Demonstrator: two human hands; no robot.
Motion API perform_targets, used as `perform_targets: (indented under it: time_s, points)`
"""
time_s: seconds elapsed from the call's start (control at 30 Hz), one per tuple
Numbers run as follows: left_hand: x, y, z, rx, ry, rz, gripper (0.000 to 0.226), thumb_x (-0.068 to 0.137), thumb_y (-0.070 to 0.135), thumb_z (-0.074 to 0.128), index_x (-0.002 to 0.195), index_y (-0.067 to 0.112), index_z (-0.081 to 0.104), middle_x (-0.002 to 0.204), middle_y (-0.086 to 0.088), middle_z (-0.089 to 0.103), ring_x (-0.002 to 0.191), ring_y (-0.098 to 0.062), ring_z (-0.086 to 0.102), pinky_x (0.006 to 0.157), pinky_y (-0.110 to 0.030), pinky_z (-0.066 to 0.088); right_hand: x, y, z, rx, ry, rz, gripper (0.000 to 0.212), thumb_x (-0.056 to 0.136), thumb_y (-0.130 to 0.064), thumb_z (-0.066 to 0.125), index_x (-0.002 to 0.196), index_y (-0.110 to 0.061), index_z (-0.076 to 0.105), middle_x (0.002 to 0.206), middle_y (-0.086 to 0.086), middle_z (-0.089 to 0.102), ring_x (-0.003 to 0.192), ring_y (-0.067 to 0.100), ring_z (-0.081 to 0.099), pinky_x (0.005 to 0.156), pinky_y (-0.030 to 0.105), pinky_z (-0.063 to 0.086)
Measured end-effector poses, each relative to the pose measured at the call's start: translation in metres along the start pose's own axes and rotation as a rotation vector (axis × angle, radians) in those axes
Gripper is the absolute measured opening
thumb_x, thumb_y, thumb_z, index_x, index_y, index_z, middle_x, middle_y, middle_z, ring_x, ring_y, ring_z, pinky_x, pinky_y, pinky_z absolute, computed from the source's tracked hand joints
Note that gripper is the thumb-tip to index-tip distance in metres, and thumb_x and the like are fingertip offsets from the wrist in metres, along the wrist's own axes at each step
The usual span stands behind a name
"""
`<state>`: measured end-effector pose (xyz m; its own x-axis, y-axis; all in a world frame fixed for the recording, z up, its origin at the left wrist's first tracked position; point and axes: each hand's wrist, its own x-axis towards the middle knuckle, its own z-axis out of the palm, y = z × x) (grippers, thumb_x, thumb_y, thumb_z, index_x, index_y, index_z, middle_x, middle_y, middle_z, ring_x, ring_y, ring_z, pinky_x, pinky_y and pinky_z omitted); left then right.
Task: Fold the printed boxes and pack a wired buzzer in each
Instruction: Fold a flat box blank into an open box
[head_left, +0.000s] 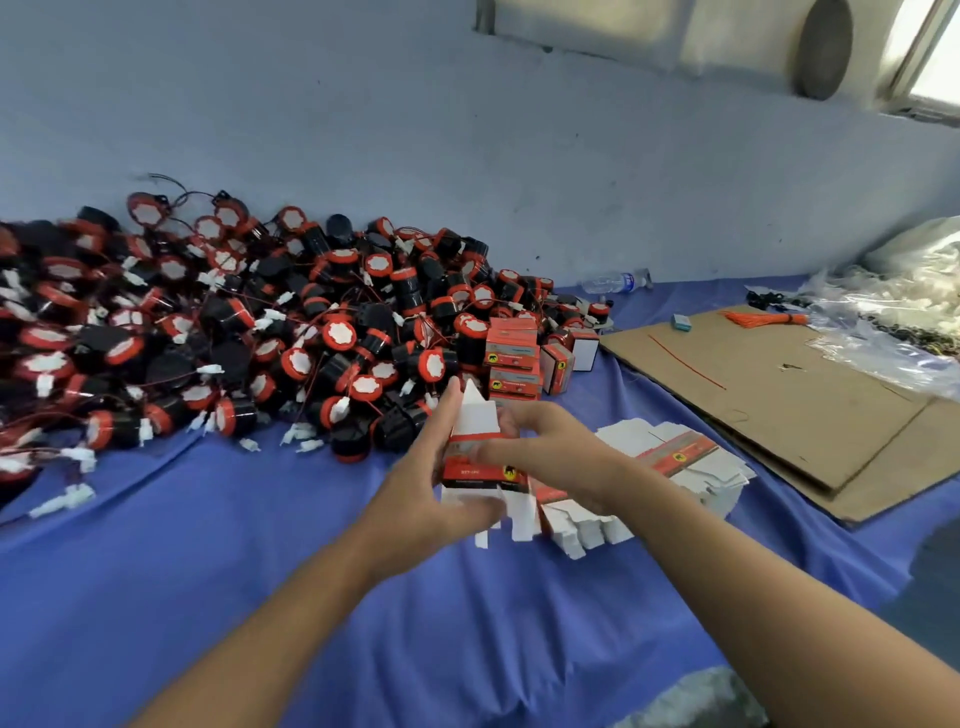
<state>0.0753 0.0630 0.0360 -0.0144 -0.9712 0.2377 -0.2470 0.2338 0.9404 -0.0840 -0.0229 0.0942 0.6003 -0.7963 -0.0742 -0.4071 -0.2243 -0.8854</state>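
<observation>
Gripping one half-folded printed box (470, 470) over the blue cloth (270, 561), the left hand (431, 483) holds its side and the right hand (556, 452) curls over its front. Flat boxes (680, 460) lie just beside. Closed boxes (511, 358) and the wired buzzer pile (249, 322) sit farther back.

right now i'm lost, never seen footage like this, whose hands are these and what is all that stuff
There is no machine here: one camera worn on a person's head looks down at their bare hands. The left hand and right hand both hold a half-folded printed box, white flaps open. On the blue cloth lie a pile of red-and-black wired buzzers, a stack of flat boxes and a few folded boxes. To the right are a cardboard sheet and clear plastic bags.
</observation>
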Motion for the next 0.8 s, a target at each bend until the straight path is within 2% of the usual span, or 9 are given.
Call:
perform_targets:
  time_s: [0.03,0.1,0.2,0.33,0.43,0.53,0.6,0.73,0.8]
  points:
    - [-0.012,0.006,-0.013,-0.009,-0.001,0.023,0.117,0.078,0.017,0.082,0.16,0.048,0.005,0.143,0.043,0.044,0.136,0.006,0.048,0.106,-0.021,0.045,-0.001,-0.009,0.014,0.127,-0.026,-0.011,0.027,0.083,-0.02,0.077,0.087,0.001,0.06,0.09,0.018,0.068,0.086,0.029,0.068,0.082,0.05,0.055]
    - [-0.037,0.016,-0.04,-0.034,0.0,0.06,0.113,0.082,0.022,0.084,0.16,0.047,0.005,0.155,0.04,0.029,0.144,0.007,0.036,0.113,-0.02,0.039,-0.003,-0.025,0.044,0.383,-0.054,-0.032,0.005,0.086,-0.009,0.071,0.086,-0.01,0.075,0.083,0.008,0.073,0.078,0.018,0.071,0.071,0.037,0.06]
    - [-0.082,0.023,-0.081,0.053,0.058,0.104,0.108,0.077,0.042,0.089,0.156,0.055,0.016,0.162,0.032,0.023,0.148,0.006,0.027,0.116,-0.02,0.036,-0.003,-0.04,0.088,0.849,-0.055,0.026,0.015,0.09,-0.014,0.061,0.09,-0.015,0.076,0.086,0.004,0.07,0.074,0.014,0.068,0.078,0.037,0.058]
    - [-0.132,0.014,-0.11,0.274,0.328,0.094,0.111,0.058,0.061,0.094,0.151,0.055,0.033,0.156,0.031,0.037,0.145,0.003,0.035,0.112,-0.032,0.036,-0.004,-0.051,0.143,1.262,-0.223,0.177,0.017,0.08,-0.023,0.058,0.077,-0.009,0.067,0.108,0.019,0.061,0.104,0.033,0.058,0.076,0.04,0.058]
    - [-0.151,0.006,-0.123,0.346,0.494,0.123,0.086,0.064,0.065,0.087,0.14,0.05,0.049,0.146,0.028,0.051,0.136,0.002,0.048,0.104,-0.024,0.045,-0.006,-0.057,0.189,1.403,-0.335,0.303,0.017,0.076,-0.022,0.062,0.082,-0.013,0.049,0.106,0.025,0.065,0.112,0.04,0.067,0.078,0.046,0.055]
    - [-0.17,0.002,-0.145,0.415,0.521,0.111,0.066,0.076,0.062,0.081,0.135,0.049,0.054,0.14,0.023,0.058,0.129,0.0,0.055,0.1,-0.012,0.044,-0.006,-0.06,0.215,1.311,-0.337,0.392,0.033,0.086,-0.028,0.062,0.114,-0.013,0.052,0.111,0.027,0.057,0.101,0.042,0.066,0.076,0.048,0.058]
    - [-0.184,-0.001,-0.158,0.407,0.428,0.045,0.066,0.081,0.056,0.081,0.139,0.047,0.053,0.142,0.021,0.057,0.131,-0.001,0.055,0.103,-0.014,0.044,-0.002,-0.057,0.219,1.109,-0.228,0.352,0.037,0.092,-0.029,0.058,0.124,-0.012,0.06,0.121,0.02,0.052,0.106,0.035,0.063,0.074,0.048,0.061]
    - [-0.198,-0.004,-0.173,0.4,0.262,-0.072,0.068,0.081,0.046,0.083,0.141,0.051,0.05,0.143,0.026,0.055,0.134,0.004,0.05,0.11,-0.019,0.042,0.001,-0.058,0.212,0.897,-0.281,0.223,0.04,0.083,-0.034,0.067,0.115,-0.011,0.075,0.122,0.008,0.059,0.113,0.024,0.057,0.093,0.065,0.054]
    - [-0.202,-0.003,-0.177,0.387,0.261,-0.098,0.069,0.077,0.047,0.086,0.138,0.051,0.053,0.142,0.027,0.056,0.133,0.006,0.05,0.107,-0.014,0.039,-0.004,-0.061,0.21,0.809,-0.351,0.249,0.044,0.075,-0.037,0.074,0.11,-0.01,0.078,0.125,0.006,0.062,0.12,0.022,0.057,0.097,0.062,0.054]
